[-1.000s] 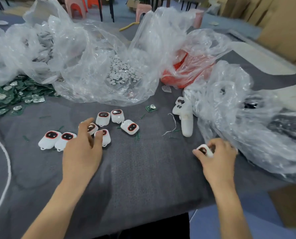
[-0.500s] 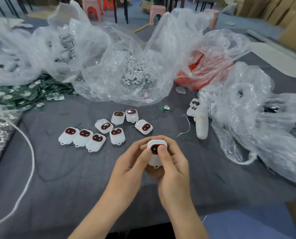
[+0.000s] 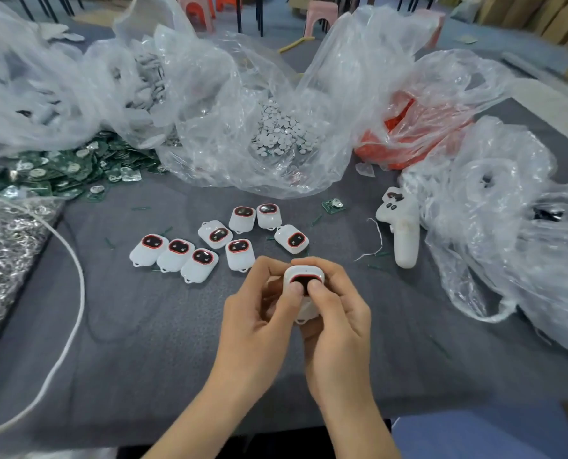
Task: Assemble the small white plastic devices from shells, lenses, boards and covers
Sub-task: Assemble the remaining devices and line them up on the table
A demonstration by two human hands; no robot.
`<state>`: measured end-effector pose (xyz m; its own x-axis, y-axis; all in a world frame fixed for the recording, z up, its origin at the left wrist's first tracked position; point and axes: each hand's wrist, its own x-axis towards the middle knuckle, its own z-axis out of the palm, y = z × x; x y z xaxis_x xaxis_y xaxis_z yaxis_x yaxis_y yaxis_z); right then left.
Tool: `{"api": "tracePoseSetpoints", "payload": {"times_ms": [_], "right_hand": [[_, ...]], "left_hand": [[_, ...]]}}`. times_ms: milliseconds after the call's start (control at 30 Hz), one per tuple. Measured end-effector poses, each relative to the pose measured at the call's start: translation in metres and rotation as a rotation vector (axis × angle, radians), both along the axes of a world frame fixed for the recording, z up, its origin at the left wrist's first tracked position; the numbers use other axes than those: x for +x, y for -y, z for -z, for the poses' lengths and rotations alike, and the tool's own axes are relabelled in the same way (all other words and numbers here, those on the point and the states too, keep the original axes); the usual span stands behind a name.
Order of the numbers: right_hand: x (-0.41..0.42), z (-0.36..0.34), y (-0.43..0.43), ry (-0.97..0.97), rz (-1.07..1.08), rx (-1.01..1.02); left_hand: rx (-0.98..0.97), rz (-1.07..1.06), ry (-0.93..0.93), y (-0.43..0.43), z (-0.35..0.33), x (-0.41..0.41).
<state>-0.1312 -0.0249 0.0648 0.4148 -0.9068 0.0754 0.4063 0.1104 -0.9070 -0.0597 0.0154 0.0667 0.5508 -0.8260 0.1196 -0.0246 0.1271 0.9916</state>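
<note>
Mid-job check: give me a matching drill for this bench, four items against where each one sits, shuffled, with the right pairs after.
Items
1. held device
2. green boards
3. white controller
4. small white discs

Places
A. inside a clear bag at the back centre
B. gripped between left hand and right hand, both thumbs on its front
C. heaped on the table at far left
D. lying on the table, right of the finished devices

Pairs: 1-B, 2-C, 3-D, 4-A
</note>
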Motion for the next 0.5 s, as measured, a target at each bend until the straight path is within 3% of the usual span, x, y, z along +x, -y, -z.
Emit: {"api": "tracePoseSetpoints", "payload": {"times_ms": [167,500], "right_hand": [[0.0029,-0.0005,-0.0064,-0.037,0.050,-0.054],[0.0025,-0.0055,-0.0016,-0.010,-0.048,0.078]], "left_hand": [[-0.008,-0.067,0.042,0.0010,-0.0007,-0.0023],[-0.020,0.054,-0.045,-0.0009,-0.0053,0.0024]]}}
